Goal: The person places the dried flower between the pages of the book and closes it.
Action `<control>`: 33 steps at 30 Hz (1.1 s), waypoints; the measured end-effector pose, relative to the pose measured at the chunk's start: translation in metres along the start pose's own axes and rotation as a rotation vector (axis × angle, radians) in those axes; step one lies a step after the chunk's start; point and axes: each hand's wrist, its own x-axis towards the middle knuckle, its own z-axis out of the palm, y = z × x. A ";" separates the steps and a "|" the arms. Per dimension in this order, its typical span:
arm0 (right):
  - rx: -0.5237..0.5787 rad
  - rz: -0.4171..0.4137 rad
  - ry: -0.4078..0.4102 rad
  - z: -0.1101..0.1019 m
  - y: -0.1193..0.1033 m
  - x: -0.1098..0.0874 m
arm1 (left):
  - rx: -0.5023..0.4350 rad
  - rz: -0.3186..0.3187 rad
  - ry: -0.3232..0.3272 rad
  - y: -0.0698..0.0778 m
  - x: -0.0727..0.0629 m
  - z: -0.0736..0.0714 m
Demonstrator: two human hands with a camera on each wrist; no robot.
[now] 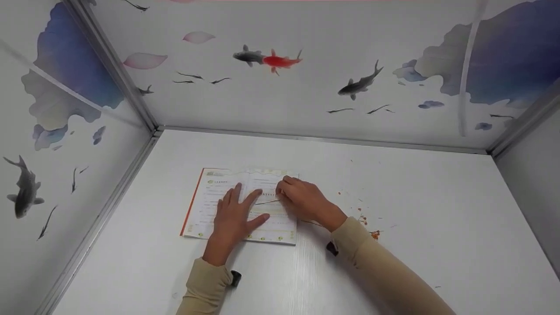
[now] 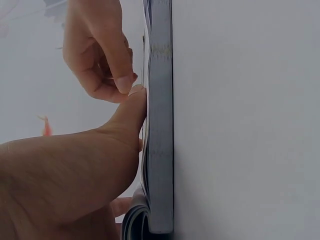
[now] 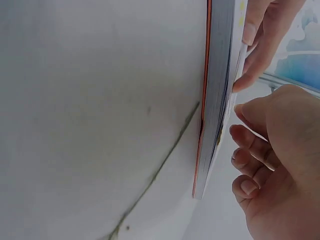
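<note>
An open book with printed pages and an orange cover edge lies on the white table. My left hand rests on it with fingers spread, thumb and forefinger on the right page. Between them a thin dried flower stem lies across that page and runs to my right hand. The right fingers are curled over the right page and pinch at the stem; a small reddish bit shows at their tips in the left wrist view. My right palm hides the stem's far end.
Beside the book, another dried stem lies on the table, partly under my right wrist. Small orange flowers and crumbs are scattered to the right. White panels painted with fish stand around the table.
</note>
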 end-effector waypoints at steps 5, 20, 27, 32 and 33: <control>-0.011 0.056 0.022 -0.005 0.020 -0.009 | -0.005 0.002 -0.006 -0.002 -0.001 0.001; -0.012 0.216 -0.128 -0.009 0.041 -0.023 | -0.038 -0.008 -0.049 0.000 0.000 0.002; 0.019 0.236 -0.148 -0.010 0.038 -0.022 | 0.099 0.020 -0.019 0.008 -0.005 0.005; 0.036 0.261 -0.149 -0.012 0.037 -0.022 | 0.218 0.184 0.103 0.017 -0.010 0.007; 0.040 0.262 -0.147 -0.012 0.037 -0.022 | 0.227 0.200 0.119 0.018 -0.010 0.008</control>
